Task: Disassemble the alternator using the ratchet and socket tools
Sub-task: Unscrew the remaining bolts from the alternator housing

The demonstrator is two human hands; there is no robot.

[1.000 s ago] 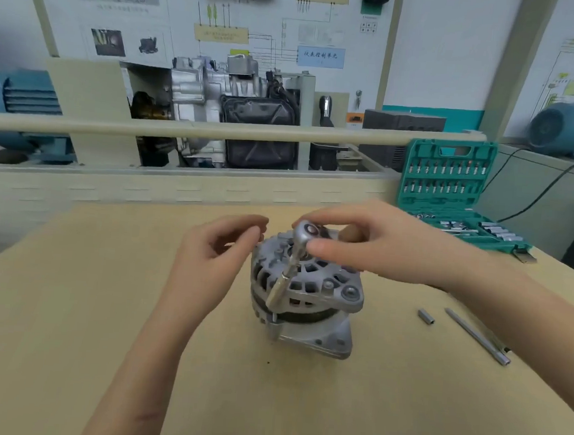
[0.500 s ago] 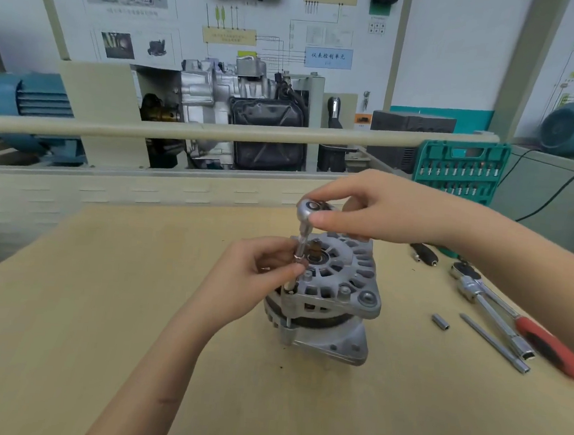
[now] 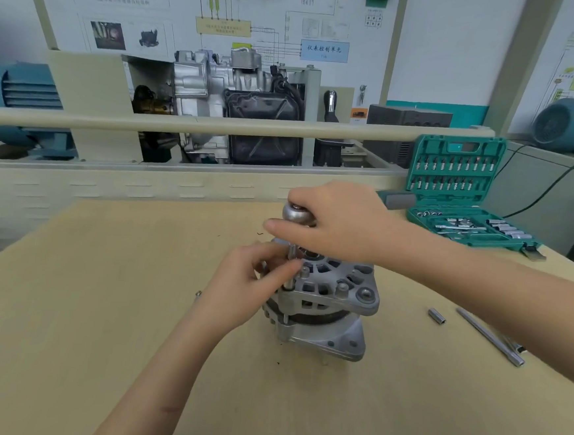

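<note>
Here, the alternator (image 3: 327, 299) stands in the middle of the light wooden table (image 3: 97, 339). It is grey metal, with holes all round its top part.

The right hand (image 3: 333, 227) is just above the alternator. Its fingers curl round the round shiny head of the ratchet (image 3: 296, 214). A thin metal shaft goes straight down from that head to the left edge of the alternator's top.

The left hand (image 3: 249, 283) is at the left side of the alternator. Its fingers and thumb pinch the thin shaft low down, close to where it meets the alternator. The very bottom tip of the shaft is partly hidden by the fingers.

To the right of the alternator, a small loose socket (image 3: 437, 315) lies on the table. Just past it, farther right, lies a long thin metal bar (image 3: 489, 336). The right arm hides part of what lies beside it.

Behind the alternator and to its right, a green tool case (image 3: 459, 196) sits open, with rows of bits in its lid and sockets in its tray.

A tiny screw (image 3: 198, 293) lies on the table left of the alternator, near the left wrist.
</note>
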